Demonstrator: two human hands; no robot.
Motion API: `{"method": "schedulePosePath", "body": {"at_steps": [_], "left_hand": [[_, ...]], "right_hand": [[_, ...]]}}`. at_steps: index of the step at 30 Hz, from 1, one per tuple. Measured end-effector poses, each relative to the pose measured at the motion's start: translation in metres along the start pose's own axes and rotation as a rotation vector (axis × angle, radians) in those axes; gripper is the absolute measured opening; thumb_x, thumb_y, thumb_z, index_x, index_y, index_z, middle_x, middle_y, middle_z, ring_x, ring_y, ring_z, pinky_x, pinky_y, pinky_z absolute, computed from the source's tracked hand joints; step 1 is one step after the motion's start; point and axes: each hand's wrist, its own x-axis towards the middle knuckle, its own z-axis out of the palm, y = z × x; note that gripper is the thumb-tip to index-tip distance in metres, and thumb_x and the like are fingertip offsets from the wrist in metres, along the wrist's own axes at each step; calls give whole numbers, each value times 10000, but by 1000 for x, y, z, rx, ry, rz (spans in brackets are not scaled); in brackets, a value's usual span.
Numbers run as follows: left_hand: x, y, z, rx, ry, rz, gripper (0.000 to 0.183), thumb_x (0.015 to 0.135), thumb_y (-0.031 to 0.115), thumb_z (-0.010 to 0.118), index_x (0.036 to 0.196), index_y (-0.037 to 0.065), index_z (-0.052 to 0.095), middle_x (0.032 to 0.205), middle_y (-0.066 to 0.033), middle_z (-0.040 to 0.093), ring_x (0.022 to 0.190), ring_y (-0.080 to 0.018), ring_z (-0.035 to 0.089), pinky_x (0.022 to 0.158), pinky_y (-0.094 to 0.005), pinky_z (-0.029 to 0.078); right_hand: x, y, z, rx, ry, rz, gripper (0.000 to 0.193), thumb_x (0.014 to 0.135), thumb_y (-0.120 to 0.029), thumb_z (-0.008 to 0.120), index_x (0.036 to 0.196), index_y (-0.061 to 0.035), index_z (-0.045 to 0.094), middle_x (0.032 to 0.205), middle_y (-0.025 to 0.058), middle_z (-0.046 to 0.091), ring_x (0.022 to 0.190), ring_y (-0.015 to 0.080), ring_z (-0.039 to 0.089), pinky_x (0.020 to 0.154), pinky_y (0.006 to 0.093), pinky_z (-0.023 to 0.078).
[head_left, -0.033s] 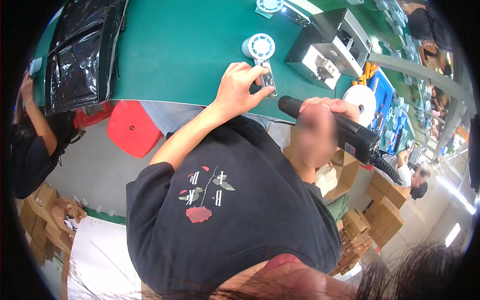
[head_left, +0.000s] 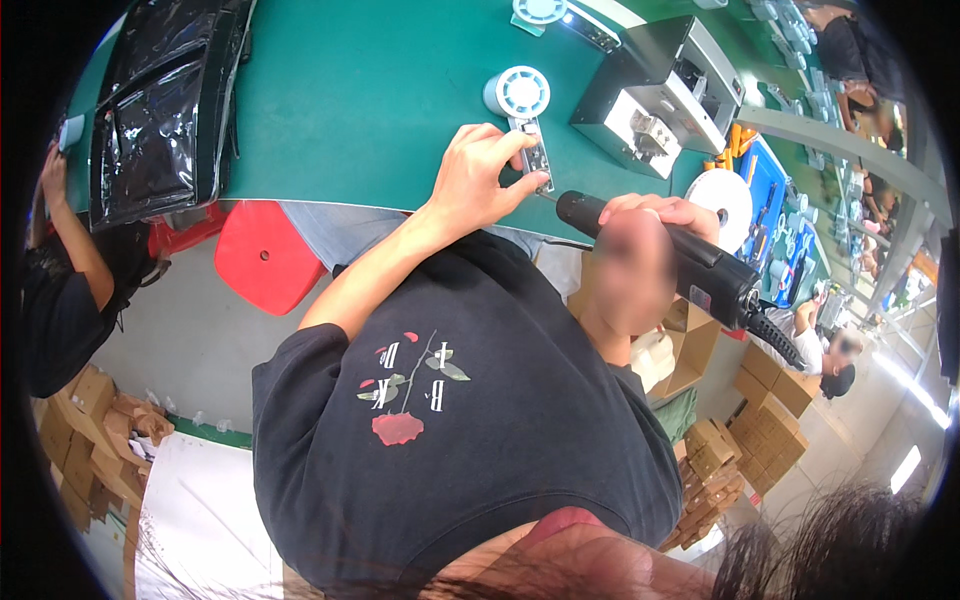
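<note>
My left hand (head_left: 483,178) is closed on a device with a round, slotted light-blue head (head_left: 522,93) and a narrow grey handle (head_left: 537,160), pinched between thumb and fingers near the table's front edge. Small parts show inside the handle, too small to name. My right hand (head_left: 640,255) is wrapped round a black electric screwdriver (head_left: 705,262), tilted with its tip toward the device. Its thin bit reaches the near end of the handle; whether it touches a screw I cannot make out. A thick black cord (head_left: 775,335) leaves the screwdriver's rear.
A black and silver machine (head_left: 660,100) stands right of the device on the green table (head_left: 360,90). Behind lies another round-headed device (head_left: 540,10). A black plastic-wrapped bundle (head_left: 165,110) sits left, a white disc (head_left: 720,205) right. Co-workers are at both sides; a red stool (head_left: 265,258) stands left.
</note>
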Motion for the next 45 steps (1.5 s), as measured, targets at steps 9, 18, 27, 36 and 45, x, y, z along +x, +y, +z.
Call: {"method": "schedulePosePath", "body": {"at_steps": [9, 18, 27, 36, 45], "left_hand": [[-1, 0, 1, -7, 2, -16, 413, 785, 190, 925, 1144, 78, 754, 799, -3, 703, 823, -240, 673, 887, -424, 497], [-1, 1, 0, -2, -3, -13, 417, 789, 188, 936, 1143, 67, 754, 818, -9, 725, 820, -235, 679, 885, -415, 493], [-1, 0, 2, 4, 17, -4, 414, 772, 191, 926, 1132, 78, 755, 793, -8, 705, 827, -249, 673, 876, -430, 502], [-1, 2, 0, 10, 8, -15, 394, 784, 187, 937, 1112, 63, 756, 803, -8, 718, 809, -233, 675, 878, -416, 500], [0, 1, 0, 4, -4, -37, 398, 769, 185, 941, 1106, 61, 769, 807, -4, 729, 813, -228, 682, 883, -414, 499]], "right_hand": [[0, -2, 1, -4, -1, -9, 193, 959, 21, 645, 1096, -1, 511, 726, 128, 576, 573, 206, 564, 576, 404, 555], [-1, -1, 1, -14, -6, -10, 197, 955, 26, 651, 1093, 0, 514, 727, 127, 578, 573, 205, 566, 579, 399, 557], [-5, 4, 2, 18, -21, 6, 212, 943, 54, 648, 1060, -26, 490, 729, 111, 572, 569, 186, 552, 588, 387, 551], [-8, 12, -4, 70, -147, -21, 223, 928, 66, 648, 1054, -41, 497, 725, 88, 564, 578, 183, 563, 597, 371, 536], [-2, 10, -9, 50, -347, -67, 273, 886, 64, 706, 1050, -46, 518, 730, 70, 582, 604, 189, 592, 621, 379, 545]]}}
